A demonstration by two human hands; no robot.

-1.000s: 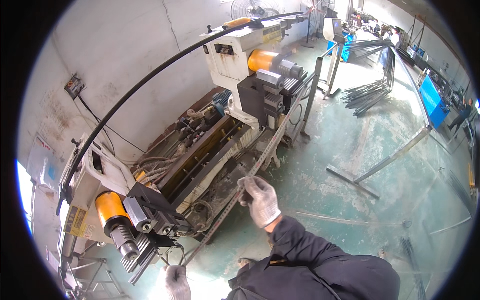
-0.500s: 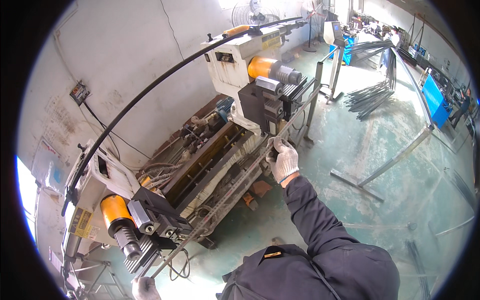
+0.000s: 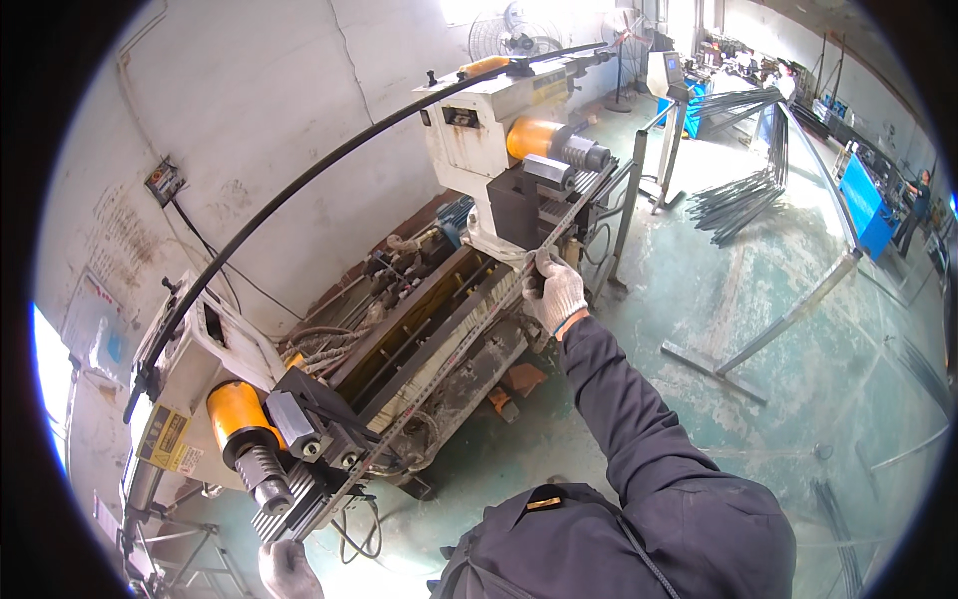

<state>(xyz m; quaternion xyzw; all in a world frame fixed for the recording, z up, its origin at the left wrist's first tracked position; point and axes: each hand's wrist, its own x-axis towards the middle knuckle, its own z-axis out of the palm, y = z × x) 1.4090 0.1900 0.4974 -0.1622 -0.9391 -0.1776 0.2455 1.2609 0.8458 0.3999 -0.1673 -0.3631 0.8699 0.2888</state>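
A long, thin metal bar (image 3: 419,404) slants across the front of a machine with two punching heads. It passes along the die blocks of the near-left head (image 3: 284,424) and the far head (image 3: 519,185). My right hand (image 3: 555,292), in a pale knitted glove, is closed around the bar just below the far head. At the lower left, my gloved left hand (image 3: 288,571) holds the bar's near end beside the ribbed plates; the picture's lower edge partly cuts that hand off. Orange cylinders (image 3: 239,417) sit on both heads.
A black hose (image 3: 299,190) arches over the machine. On the right stands a metal frame (image 3: 788,324) with a foot on the floor. Bundled dark rods (image 3: 743,200) lean beyond it. A control box on a post (image 3: 669,78) stands behind, and another person (image 3: 916,212) is far right.
Both hands have shifted the bar toward the machine, so it now lies closer against the die blocks. My right hand has moved slightly forward and left; the left hand has risen a little.
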